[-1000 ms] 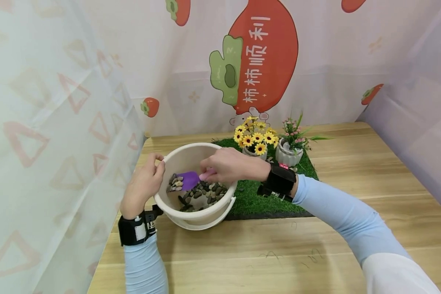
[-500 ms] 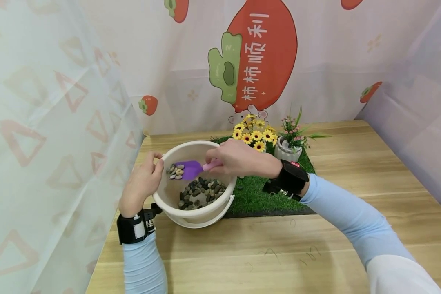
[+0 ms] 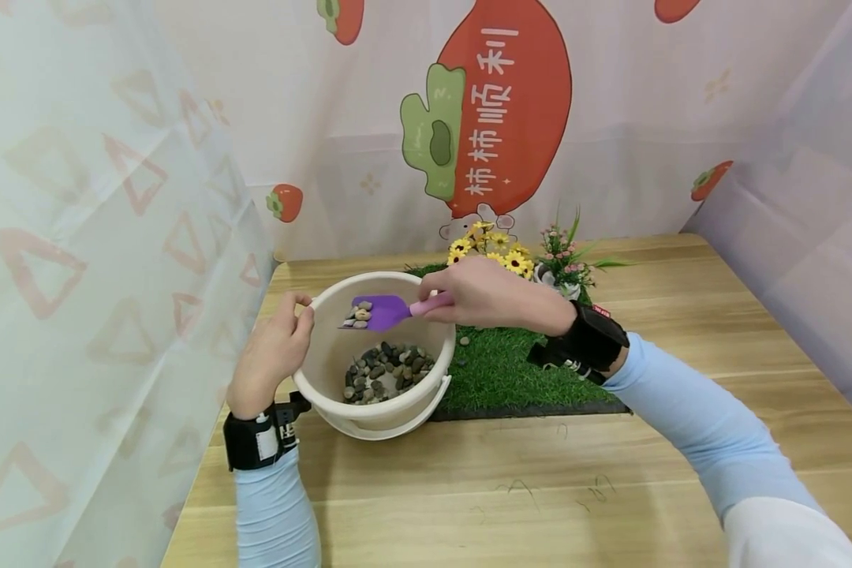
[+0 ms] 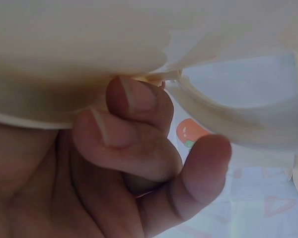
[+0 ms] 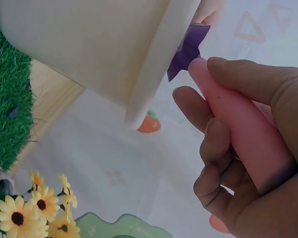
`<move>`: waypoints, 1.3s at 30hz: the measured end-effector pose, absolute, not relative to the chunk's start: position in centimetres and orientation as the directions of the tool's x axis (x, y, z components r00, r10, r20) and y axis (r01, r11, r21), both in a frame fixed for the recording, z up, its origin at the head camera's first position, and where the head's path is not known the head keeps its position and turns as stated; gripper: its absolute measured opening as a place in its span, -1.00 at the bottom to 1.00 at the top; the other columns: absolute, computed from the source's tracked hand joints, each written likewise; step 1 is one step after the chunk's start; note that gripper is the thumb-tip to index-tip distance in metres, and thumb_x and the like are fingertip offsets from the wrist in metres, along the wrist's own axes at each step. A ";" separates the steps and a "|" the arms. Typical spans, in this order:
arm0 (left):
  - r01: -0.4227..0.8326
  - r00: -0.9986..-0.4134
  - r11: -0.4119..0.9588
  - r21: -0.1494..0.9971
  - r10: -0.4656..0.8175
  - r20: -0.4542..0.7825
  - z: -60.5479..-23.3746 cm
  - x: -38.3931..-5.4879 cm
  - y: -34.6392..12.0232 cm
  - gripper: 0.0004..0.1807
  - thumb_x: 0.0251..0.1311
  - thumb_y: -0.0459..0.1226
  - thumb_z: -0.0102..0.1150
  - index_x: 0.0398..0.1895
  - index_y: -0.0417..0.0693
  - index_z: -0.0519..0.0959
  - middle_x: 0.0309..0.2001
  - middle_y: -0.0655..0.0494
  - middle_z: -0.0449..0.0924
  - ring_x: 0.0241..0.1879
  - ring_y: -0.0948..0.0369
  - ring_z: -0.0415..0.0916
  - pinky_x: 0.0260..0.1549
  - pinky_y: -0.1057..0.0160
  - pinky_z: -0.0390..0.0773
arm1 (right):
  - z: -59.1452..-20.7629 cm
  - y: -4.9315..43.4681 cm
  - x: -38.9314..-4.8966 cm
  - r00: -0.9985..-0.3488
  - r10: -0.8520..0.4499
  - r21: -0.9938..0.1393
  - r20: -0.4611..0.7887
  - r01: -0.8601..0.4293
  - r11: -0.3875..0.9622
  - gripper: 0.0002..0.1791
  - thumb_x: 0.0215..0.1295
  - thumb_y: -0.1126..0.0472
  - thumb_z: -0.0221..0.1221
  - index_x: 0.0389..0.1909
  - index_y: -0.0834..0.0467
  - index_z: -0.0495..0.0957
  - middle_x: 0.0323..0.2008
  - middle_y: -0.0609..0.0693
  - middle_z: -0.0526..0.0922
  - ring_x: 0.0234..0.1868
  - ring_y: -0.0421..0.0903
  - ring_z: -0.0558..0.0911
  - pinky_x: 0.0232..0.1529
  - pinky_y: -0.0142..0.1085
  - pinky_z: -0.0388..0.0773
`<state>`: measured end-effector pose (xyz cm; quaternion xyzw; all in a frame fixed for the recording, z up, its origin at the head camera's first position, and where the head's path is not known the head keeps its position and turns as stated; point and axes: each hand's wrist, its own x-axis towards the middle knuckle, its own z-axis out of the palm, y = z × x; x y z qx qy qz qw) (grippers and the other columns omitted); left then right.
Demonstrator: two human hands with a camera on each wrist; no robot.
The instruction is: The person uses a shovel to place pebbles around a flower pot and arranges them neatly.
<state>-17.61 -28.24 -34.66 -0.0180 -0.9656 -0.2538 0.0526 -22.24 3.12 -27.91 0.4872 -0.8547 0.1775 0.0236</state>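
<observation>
A white bucket [image 3: 376,422] stands on the table with dark and pale pebbles [image 3: 383,371] on its bottom. My left hand [image 3: 273,347] grips the bucket's left rim; in the left wrist view its fingers [image 4: 134,139] curl against the bucket wall. My right hand [image 3: 493,292] holds a small shovel by its pink handle [image 5: 243,124]. The shovel's purple blade [image 3: 389,313] is level over the bucket's opening and carries several pebbles [image 3: 360,314]. In the right wrist view the rim hides most of the blade.
An artificial grass mat [image 3: 511,371] lies right of the bucket, with a stray pebble [image 3: 465,341] on it. Yellow flowers [image 3: 518,260] and a pot of pink flowers [image 3: 568,256] stand at its back. Loose grass strands [image 3: 521,491] lie on the wooden table [image 3: 426,489].
My right hand has lifted the shovel with its pebbles up from inside the bucket and shifted it to the right. My left hand has stayed on the rim.
</observation>
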 end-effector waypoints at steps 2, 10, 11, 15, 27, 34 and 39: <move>0.063 -0.994 0.872 0.486 0.008 0.113 -34.6 -17.6 -28.2 -0.56 0.52 -0.05 -0.42 0.20 -0.10 0.31 -0.25 -0.11 0.68 -0.36 0.01 0.64 -0.40 0.11 0.56 | -27.8 3.5 -22.2 -0.533 -0.821 -0.289 0.206 -0.834 0.470 -0.84 0.29 0.07 0.27 -0.18 0.01 0.69 -0.39 -0.14 0.75 -0.52 -0.33 0.56 -0.46 -0.40 0.42; 0.076 -0.991 0.873 0.482 0.014 0.131 -34.5 -17.7 -28.0 -0.57 0.52 -0.06 -0.40 0.19 -0.12 0.32 -0.26 -0.11 0.68 -0.40 0.03 0.62 -0.43 0.13 0.54 | -27.4 5.4 -22.0 -0.545 -0.801 -0.289 0.246 -0.830 0.476 -0.87 0.30 0.07 0.27 -0.21 0.00 0.70 -0.46 -0.21 0.67 -0.54 -0.32 0.46 -0.40 -0.37 0.39; 0.079 -0.991 0.873 0.481 0.015 0.135 -34.5 -17.6 -28.0 -0.57 0.51 -0.07 -0.40 0.19 -0.12 0.33 -0.27 -0.10 0.68 -0.41 0.04 0.61 -0.42 0.13 0.53 | -27.3 5.6 -22.0 -0.551 -0.798 -0.289 0.246 -0.827 0.482 -0.88 0.29 0.07 0.28 -0.22 -0.01 0.69 -0.47 -0.22 0.66 -0.54 -0.32 0.46 -0.40 -0.37 0.38; 0.085 -0.990 0.873 0.479 0.019 0.141 -34.4 -17.7 -28.0 -0.56 0.52 -0.07 -0.41 0.18 -0.13 0.34 -0.34 -0.07 0.66 -0.46 0.07 0.57 -0.44 0.15 0.50 | -26.9 6.8 -21.8 -0.573 -0.781 -0.265 0.247 -0.816 0.514 -0.92 0.27 0.08 0.28 -0.26 -0.04 0.67 -0.54 -0.23 0.59 -0.57 -0.30 0.43 -0.44 -0.37 0.34; 0.073 -0.993 0.861 0.503 0.018 0.113 -34.4 -17.4 -28.1 -0.58 0.53 -0.07 -0.41 0.19 -0.11 0.32 -0.39 -0.06 0.63 -0.52 0.12 0.54 -0.51 0.22 0.47 | -26.5 9.1 -21.6 -0.605 -0.752 -0.249 0.263 -0.795 0.553 -0.86 0.31 -0.01 0.25 -0.28 -0.05 0.65 -0.55 -0.25 0.55 -0.60 -0.31 0.39 -0.43 -0.37 0.31; 0.067 -0.994 0.861 0.503 0.012 0.111 -34.6 -17.5 -28.2 -0.58 0.52 -0.06 -0.40 0.19 -0.10 0.32 -0.36 -0.06 0.65 -0.48 0.10 0.59 -0.50 0.22 0.49 | -26.1 9.8 -21.5 -0.622 -0.736 -0.257 0.266 -0.782 0.568 -0.87 0.29 0.00 0.26 -0.26 -0.05 0.67 -0.56 -0.24 0.58 -0.66 -0.32 0.35 -0.51 -0.40 0.26; 0.069 -0.994 0.862 0.502 0.014 0.112 -34.3 -17.4 -28.2 -0.57 0.53 -0.07 -0.41 0.18 -0.12 0.32 -0.40 -0.05 0.63 -0.52 0.12 0.56 -0.51 0.22 0.48 | -26.1 10.7 -21.3 -0.619 -0.723 -0.233 0.308 -0.785 0.573 -0.90 0.25 0.04 0.31 -0.28 -0.05 0.67 -0.54 -0.24 0.61 -0.64 -0.33 0.35 -0.49 -0.40 0.27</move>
